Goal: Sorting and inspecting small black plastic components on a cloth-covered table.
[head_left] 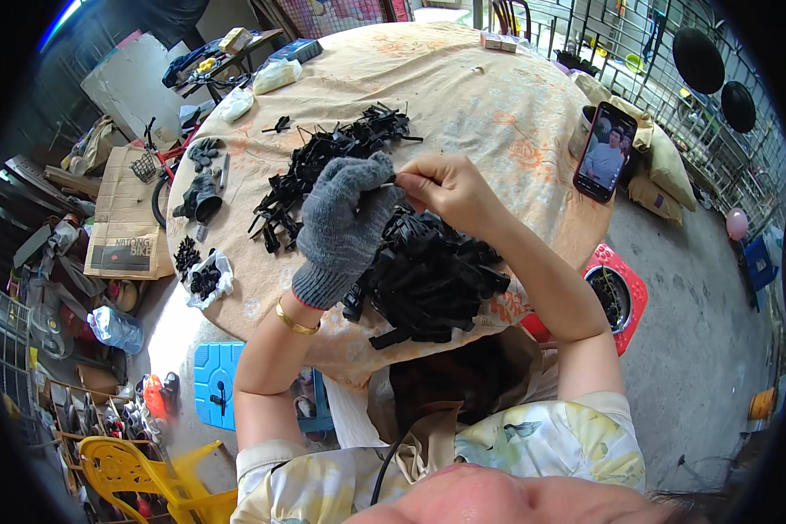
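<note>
In a grey knitted glove, my left hand (pixel 345 214) is closed, its fingers curled above the table near the middle. My bare right hand (pixel 452 194) meets it from the right, thumb and forefinger pinched together. Something small and dark shows between the two hands, too hidden to name. Just below them lies a heap of black strip-like pieces (pixel 432 284), spread toward the near table edge. Behind the gloved hand, a second, looser pile of black pieces with thin protruding ends (pixel 323 157) stretches across the cloth.
A patterned cloth covers the round table (pixel 463 96). A phone (pixel 604 153) stands at its right edge. At the left are a plastic bag of small black parts (pixel 208 279) and a dark crumpled item (pixel 201 196). A red stool (pixel 635 301) and a blue stool (pixel 214 371) flank me.
</note>
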`<state>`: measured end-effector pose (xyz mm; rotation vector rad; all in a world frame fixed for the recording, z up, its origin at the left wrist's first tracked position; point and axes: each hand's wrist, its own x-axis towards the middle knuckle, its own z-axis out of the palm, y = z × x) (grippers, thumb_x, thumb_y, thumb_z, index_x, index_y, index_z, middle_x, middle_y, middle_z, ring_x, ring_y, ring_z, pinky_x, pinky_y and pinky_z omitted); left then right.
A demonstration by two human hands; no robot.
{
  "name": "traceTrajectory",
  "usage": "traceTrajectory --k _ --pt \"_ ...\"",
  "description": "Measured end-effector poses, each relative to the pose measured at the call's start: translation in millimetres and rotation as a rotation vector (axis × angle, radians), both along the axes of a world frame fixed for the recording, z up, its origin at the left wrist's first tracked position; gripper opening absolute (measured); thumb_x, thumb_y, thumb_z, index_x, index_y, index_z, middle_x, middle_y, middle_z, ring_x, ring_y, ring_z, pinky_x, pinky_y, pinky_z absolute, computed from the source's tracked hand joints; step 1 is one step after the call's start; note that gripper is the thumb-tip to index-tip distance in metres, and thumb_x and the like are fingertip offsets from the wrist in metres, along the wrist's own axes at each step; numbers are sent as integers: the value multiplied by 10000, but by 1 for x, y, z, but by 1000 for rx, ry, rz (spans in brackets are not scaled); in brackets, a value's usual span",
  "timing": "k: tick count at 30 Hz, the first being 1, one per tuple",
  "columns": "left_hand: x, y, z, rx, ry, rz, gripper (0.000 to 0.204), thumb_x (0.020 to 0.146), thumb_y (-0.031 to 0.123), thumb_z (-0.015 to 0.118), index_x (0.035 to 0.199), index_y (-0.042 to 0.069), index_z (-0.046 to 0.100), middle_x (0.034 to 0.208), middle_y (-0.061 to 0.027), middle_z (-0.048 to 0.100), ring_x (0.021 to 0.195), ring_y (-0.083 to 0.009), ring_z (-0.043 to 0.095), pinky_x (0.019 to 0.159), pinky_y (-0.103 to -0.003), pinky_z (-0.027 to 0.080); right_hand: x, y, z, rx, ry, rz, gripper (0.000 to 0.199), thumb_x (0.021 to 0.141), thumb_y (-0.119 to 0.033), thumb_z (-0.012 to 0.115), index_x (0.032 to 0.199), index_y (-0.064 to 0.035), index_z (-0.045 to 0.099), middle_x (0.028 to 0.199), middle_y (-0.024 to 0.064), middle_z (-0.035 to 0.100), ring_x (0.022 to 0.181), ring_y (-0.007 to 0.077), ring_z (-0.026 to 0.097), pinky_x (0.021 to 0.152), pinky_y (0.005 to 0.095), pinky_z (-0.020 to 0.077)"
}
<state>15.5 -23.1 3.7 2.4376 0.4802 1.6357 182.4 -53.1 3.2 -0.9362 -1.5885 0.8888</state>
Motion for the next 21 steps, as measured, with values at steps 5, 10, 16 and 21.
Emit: traceTrajectory --k 5,10,16,21 --pt "9 -17 22 -308 140 -143 242 703 33 701 920 26 595 872 -57 612 782 -136 590 668 -262 494 42 13 -1 -144 82 300 175 864 -176 556 803 -18 602 581 -23 493 486 22 393 421 170 270" --pt "2 27 27 -648 394 -495 217 807 167 629 966 22 595 877 -37 605 788 -91 576 704 -240 500 59 29 -4 -82 492 173 203 859 -204 561 826 -12 618 543 -39 437 416 30 297 385 184 222" --pt "68 120 -19 -60 847 104 239 849 151 510 1056 45 566 971 -111 608 844 -254 601 736 -336 494 46 41 -19 173 40 -377 179 832 -192 604 781 -24 639 558 -25 506 472 35 416 418 196 318" --pt "110 129 -30 -263 1137 574 253 808 192 503 1033 103 578 960 -139 600 940 -294 552 770 -377 467 43 41 -25 315 -51 -411 170 820 -164 610 815 2 644 571 -10 545 504 39 431 444 214 343"
